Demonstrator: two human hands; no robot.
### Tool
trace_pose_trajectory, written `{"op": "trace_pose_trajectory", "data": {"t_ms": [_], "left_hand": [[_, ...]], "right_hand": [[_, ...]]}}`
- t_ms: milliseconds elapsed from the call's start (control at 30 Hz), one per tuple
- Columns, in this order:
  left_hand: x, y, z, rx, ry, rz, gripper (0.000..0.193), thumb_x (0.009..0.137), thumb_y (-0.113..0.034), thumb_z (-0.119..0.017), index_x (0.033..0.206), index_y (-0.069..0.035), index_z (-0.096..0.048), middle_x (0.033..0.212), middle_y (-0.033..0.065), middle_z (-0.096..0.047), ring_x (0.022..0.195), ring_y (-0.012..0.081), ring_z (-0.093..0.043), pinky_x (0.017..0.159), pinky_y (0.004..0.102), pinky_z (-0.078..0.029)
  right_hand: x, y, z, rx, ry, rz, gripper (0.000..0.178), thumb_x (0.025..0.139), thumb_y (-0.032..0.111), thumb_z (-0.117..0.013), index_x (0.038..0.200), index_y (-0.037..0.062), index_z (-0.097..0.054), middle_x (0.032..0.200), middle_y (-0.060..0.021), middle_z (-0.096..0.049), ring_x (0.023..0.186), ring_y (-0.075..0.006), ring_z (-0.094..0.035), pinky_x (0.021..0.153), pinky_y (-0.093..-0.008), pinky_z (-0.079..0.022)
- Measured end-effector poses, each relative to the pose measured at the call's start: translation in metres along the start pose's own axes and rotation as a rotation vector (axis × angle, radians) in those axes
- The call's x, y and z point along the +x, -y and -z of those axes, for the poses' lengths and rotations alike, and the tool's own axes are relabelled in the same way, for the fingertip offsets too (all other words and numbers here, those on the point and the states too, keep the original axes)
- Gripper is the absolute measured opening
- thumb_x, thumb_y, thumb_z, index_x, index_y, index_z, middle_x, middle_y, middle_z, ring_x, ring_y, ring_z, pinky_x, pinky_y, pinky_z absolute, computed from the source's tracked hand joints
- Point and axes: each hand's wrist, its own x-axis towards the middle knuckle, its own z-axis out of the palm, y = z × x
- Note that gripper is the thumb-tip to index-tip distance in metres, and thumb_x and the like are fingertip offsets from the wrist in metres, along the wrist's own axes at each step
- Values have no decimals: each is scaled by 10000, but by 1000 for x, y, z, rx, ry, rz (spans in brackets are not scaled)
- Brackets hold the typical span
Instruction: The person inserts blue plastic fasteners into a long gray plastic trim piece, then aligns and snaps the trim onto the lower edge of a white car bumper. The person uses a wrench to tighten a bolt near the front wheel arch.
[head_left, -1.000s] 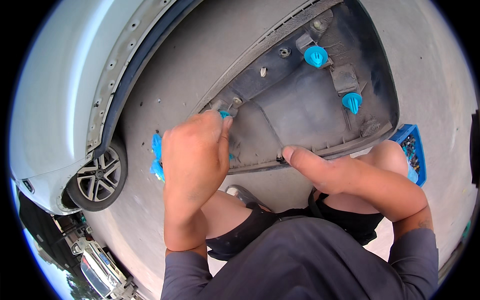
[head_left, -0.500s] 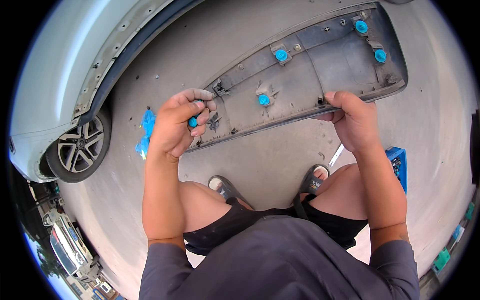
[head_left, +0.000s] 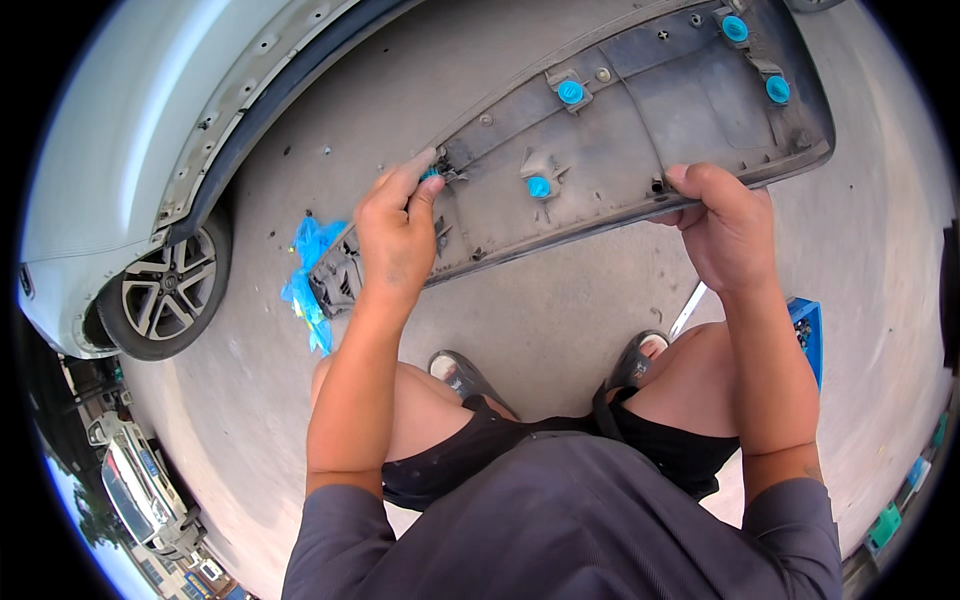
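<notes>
A long dark grey car trim panel (head_left: 625,125), dusty inner side up, is held slantwise before me. Blue round clips sit in its brackets: one upper middle (head_left: 571,92), one lower middle (head_left: 538,187), two at the far right end (head_left: 735,28). My left hand (head_left: 395,235) pinches another blue clip (head_left: 430,173) between thumb and fingers, at a bracket (head_left: 450,165) near the panel's left part; whether it is seated there I cannot tell. My right hand (head_left: 728,225) grips the panel's near edge, thumb on top and fingers underneath.
A pale car (head_left: 130,130) with an exposed lower edge stands at the left, its wheel (head_left: 168,285) near the floor's blue plastic bag (head_left: 312,265). A blue bin (head_left: 808,335) of small parts is by my right knee, and a white strip (head_left: 688,310) lies near my foot.
My left hand has moved right and up, bringing the blue clip from beside the panel onto its left bracket. The panel has shifted slightly right; my right hand keeps its grip.
</notes>
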Motion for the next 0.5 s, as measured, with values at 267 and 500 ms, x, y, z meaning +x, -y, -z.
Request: {"op": "trace_pose_trajectory", "data": {"t_ms": [267, 500], "left_hand": [[2, -12, -10, 22, -30, 134, 109, 833, -31, -741, 893, 11, -660, 701, 89, -653, 604, 130, -555, 568, 274, -440], [2, -13, -20, 38, -74, 99, 114, 816, -51, -760, 839, 1, -661, 674, 87, -638, 592, 127, -547, 553, 275, -432]], "right_hand": [[-5, 4, -5, -10, -24, -23, 157, 830, 71, -656, 951, -29, -647, 862, -96, -676, 788, -216, -675, 730, -392, -575], [-7, 3, 2, -91, -18, -64, 250, 790, 137, -710, 972, -27, -663, 922, -94, -680, 841, -203, -663, 753, -358, -559]]}}
